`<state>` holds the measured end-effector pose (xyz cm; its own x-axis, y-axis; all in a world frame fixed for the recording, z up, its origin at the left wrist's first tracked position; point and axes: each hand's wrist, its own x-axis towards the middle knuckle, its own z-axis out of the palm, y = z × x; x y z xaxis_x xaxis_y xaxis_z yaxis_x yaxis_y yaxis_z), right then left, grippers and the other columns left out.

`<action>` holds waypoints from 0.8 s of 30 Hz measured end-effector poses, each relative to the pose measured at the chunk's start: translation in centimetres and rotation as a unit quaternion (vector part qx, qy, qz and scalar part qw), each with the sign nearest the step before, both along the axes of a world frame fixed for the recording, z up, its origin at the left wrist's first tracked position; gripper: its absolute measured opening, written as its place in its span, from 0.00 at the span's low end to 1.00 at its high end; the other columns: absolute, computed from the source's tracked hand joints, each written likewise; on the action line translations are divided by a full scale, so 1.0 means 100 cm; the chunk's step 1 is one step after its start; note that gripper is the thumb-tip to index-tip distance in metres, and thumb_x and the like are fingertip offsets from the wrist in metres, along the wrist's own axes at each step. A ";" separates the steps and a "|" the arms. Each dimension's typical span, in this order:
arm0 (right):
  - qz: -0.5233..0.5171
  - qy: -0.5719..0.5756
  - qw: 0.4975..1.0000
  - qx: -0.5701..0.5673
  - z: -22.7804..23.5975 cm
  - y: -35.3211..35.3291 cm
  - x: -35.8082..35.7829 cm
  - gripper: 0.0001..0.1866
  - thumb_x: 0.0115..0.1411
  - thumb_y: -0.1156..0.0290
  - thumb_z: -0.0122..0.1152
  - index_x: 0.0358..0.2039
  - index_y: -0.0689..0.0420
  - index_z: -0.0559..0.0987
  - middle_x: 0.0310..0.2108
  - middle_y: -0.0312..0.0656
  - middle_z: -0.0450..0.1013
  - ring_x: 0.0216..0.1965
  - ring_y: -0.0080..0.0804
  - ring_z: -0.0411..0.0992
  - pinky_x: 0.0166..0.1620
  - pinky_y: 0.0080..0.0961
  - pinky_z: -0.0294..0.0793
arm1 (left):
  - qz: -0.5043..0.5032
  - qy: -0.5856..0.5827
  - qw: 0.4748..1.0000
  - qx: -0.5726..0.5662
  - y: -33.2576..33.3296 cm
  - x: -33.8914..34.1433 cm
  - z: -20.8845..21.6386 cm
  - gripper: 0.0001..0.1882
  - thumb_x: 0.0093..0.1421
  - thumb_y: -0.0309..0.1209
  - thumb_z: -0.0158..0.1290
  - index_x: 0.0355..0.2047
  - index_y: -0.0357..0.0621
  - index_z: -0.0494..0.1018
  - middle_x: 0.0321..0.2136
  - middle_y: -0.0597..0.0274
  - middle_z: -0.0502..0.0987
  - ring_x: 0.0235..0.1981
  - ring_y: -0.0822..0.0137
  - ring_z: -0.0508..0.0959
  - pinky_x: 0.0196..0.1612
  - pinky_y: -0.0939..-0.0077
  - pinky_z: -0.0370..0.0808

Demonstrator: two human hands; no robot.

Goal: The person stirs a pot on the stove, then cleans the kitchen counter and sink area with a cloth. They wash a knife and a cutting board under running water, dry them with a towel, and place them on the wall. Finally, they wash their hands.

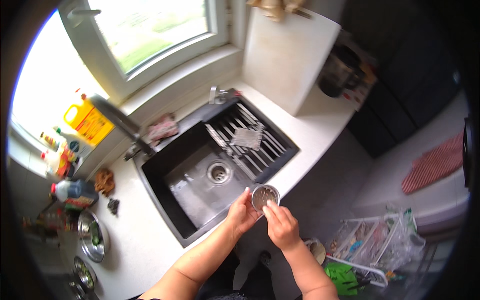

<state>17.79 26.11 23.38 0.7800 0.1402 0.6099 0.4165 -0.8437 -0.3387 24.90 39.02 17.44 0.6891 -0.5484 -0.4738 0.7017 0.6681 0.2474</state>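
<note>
My left hand [241, 215] is closed around the side of a small round metal cup [261, 194], held just over the front edge of the dark sink [187, 212]. Small pale bits show on the brownish inside of the cup. At the cup's near rim is my right hand [283, 226], its thumb and fingers pinched together with the tips over the opening. Whatever may be between those fingertips is hidden. Below and left of the cup, the round metal drain [219, 172] shows in the wet sink floor.
A slatted rack [275, 142] with a grey cloth [247, 138] covers the sink's right part. The dark faucet [120, 120] rises behind it. A white board [285, 60] leans at the back. Left stand a yellow jug [92, 125], bottles and a metal bowl [103, 245]. A bag-filled rack [367, 245] stands right.
</note>
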 end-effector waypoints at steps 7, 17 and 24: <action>0.123 0.296 0.944 -0.075 -0.115 0.115 0.172 0.11 0.57 0.76 0.48 0.36 0.62 0.78 0.42 0.51 0.73 0.40 0.48 0.75 0.42 0.37 0.76 | 0.193 0.099 0.972 0.084 0.149 0.021 -0.016 0.25 0.68 0.46 0.37 0.52 0.37 0.65 0.54 0.47 0.69 0.57 0.49 0.67 0.58 0.54 0.64; -0.005 0.488 0.842 -0.229 -0.318 0.165 0.231 0.18 0.62 0.72 0.42 0.48 0.66 0.73 0.52 0.52 0.69 0.44 0.47 0.74 0.45 0.38 0.76 | 0.336 0.172 0.919 0.118 0.205 0.007 -0.055 0.26 0.67 0.46 0.39 0.55 0.37 0.63 0.56 0.46 0.66 0.58 0.48 0.66 0.58 0.55 0.64; 0.031 0.531 0.790 -0.305 -0.313 0.158 0.227 0.27 0.63 0.71 0.40 0.62 0.63 0.58 0.67 0.48 0.49 0.47 0.45 0.73 0.46 0.41 0.75 | 0.359 0.174 0.911 0.104 0.193 0.033 -0.049 0.26 0.67 0.46 0.41 0.54 0.35 0.64 0.55 0.44 0.67 0.57 0.48 0.68 0.58 0.56 0.65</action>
